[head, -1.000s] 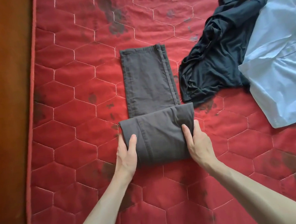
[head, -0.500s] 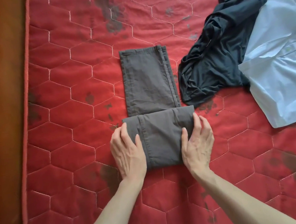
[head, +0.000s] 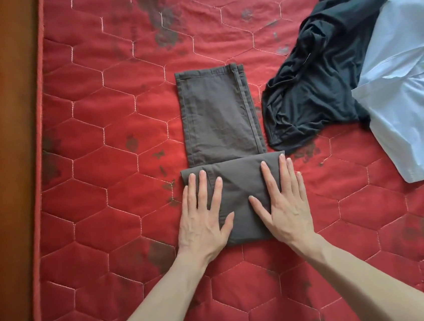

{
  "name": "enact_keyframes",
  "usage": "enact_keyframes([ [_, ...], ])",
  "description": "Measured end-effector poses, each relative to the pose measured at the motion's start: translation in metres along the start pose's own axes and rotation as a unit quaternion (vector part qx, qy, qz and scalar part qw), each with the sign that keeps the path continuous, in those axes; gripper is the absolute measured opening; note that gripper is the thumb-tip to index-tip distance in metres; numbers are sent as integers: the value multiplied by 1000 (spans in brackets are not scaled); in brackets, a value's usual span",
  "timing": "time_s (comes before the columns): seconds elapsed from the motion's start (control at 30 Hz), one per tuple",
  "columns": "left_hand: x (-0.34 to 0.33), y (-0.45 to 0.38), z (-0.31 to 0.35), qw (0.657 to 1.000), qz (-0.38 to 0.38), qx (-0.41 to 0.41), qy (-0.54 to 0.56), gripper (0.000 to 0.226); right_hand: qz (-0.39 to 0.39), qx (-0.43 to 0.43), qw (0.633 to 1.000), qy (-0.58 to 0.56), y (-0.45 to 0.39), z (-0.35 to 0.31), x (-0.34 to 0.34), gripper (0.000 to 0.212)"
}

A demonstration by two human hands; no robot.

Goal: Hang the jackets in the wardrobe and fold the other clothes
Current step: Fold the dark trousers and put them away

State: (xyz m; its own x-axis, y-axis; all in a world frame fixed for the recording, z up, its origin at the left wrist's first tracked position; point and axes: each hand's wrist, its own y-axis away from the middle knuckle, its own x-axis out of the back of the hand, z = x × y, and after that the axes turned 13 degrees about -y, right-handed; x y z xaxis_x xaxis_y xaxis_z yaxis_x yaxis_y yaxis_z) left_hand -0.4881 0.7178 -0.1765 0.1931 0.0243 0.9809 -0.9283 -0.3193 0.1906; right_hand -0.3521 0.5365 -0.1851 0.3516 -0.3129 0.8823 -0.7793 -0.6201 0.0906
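Trousers (head: 217,112) run lengthwise straight ahead of my flat, spread palms, left hand (head: 202,213) and right hand (head: 283,202) equally near, pressing their folded near end, clamping nothing.

No legible text, label, brand, number or sign appears in the head view. The brown trousers (head: 218,115), the black garment (head: 313,92), the light blue shirt (head: 413,92) and the red quilted mattress (head: 112,118) carry no readable marking; the mattress shows only stitched hexagons and dark stains.
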Motion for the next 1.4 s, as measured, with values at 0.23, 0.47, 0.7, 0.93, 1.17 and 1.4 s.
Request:
enact_keyframes([
  [0.23, 7, 10, -27, 985, -5, -170, -12, 115, -51, 109, 991, 58, 0, 10, 17, 92],
  [0.47, 18, 12, -35, 962, -61, -253, -85, 128, -163, 213, 961, 71, 2, 25, 47, 121],
  [0.7, 35, 19, -3, 974, -115, -165, -104, 106, -240, 240, 933, 120, -3, 22, 64, 129],
  [0.93, 81, 3, -16, 971, -189, -128, 70, 95, -307, 233, 915, 118, -15, 21, 84, 127],
  [1.17, 124, -40, -51, 945, -82, 49, 314, 33, -316, 176, 931, -50, -53, 24, 113, 75],
  [1.4, 114, -58, -76, 823, -48, 238, 514, 25, -192, 108, 937, -272, -90, -2, 128, 27],
])
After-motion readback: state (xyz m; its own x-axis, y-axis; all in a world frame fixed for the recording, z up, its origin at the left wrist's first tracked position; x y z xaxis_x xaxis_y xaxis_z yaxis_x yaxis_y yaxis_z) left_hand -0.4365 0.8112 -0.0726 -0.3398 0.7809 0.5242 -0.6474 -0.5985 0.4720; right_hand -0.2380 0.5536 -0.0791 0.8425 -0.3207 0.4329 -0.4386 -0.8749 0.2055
